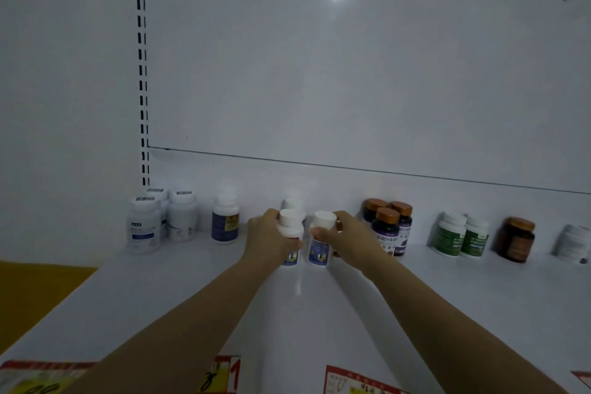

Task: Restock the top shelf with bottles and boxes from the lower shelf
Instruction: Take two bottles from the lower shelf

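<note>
Head view: the left hand [271,235] wraps one white-capped bottle [290,235]; the right hand [347,238] wraps its twin [320,240], both on the top shelf [447,304]. Several bottles already stand along the back; the lower shelf is out of sight, so the remainder cannot be judged.

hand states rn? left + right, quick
Left hand: closed around a white-capped bottle.
Right hand: closed around the neighbouring white-capped bottle.
</note>
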Available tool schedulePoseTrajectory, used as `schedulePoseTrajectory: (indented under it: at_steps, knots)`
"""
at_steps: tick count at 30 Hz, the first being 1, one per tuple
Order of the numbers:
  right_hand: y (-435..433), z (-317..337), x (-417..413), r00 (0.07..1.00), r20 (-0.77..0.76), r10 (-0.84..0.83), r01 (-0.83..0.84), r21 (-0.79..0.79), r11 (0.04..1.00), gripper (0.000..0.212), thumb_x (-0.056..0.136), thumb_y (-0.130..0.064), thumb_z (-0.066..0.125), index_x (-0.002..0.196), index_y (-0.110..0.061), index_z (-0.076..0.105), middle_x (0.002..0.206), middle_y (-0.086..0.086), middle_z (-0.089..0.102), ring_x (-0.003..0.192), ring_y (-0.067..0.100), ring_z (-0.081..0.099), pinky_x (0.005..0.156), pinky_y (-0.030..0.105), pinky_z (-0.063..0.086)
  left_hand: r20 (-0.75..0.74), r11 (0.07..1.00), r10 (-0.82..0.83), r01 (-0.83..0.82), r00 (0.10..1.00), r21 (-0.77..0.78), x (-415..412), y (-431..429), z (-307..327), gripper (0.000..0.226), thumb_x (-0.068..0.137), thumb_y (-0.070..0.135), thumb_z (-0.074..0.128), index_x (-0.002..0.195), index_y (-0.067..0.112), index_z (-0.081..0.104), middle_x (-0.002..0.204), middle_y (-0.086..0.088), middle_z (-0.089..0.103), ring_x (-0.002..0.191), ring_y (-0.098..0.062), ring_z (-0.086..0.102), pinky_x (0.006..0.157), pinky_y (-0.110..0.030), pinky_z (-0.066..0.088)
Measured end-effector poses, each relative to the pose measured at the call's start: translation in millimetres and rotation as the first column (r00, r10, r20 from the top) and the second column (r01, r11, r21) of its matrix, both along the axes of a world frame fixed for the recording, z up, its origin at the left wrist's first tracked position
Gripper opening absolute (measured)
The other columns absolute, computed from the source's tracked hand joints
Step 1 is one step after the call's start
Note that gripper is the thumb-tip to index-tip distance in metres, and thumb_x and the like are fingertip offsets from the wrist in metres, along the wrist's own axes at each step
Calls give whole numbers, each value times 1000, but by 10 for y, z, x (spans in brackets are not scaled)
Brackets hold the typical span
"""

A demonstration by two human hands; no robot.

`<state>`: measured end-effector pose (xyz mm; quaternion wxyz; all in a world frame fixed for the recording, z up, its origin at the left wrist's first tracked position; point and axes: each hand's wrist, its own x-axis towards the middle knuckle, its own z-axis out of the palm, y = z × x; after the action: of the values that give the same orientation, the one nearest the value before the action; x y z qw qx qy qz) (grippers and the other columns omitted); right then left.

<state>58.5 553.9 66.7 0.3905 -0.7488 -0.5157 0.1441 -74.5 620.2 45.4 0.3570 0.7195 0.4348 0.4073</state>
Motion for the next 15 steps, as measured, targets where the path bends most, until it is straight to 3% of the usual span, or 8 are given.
schedulePoseTrajectory:
  at_steps: [4,10,15]
  knots:
    - [38,13,-1,995,82,62,-58,-57,997,45,86,-27,66,126,-15,50,116,2,62,100,17,58,84,28,47,-155,1000,-12,16,988,22,53,53,-48,64,64,9,83,119,5,50,121,-16,55,112,-30,55,94,-39,48]
    - [162,-63,68,993,119,3,12,-124,992,50,83,-20,70,127,-11,49,127,9,60,110,22,59,90,30,48,-198,995,-96,94,975,-19,64,82,-103,66,67,3,80,127,5,50,122,-11,63,111,-26,60,95,-35,48]
    - [295,-77,137,992,114,-53,63,-84,995,51,84,-20,69,128,-7,47,127,11,59,113,24,58,87,28,46,-225,998,-64,63,972,-12,122,72,-82,56,68,10,81,118,5,55,121,-10,63,111,-25,60,90,-30,46]
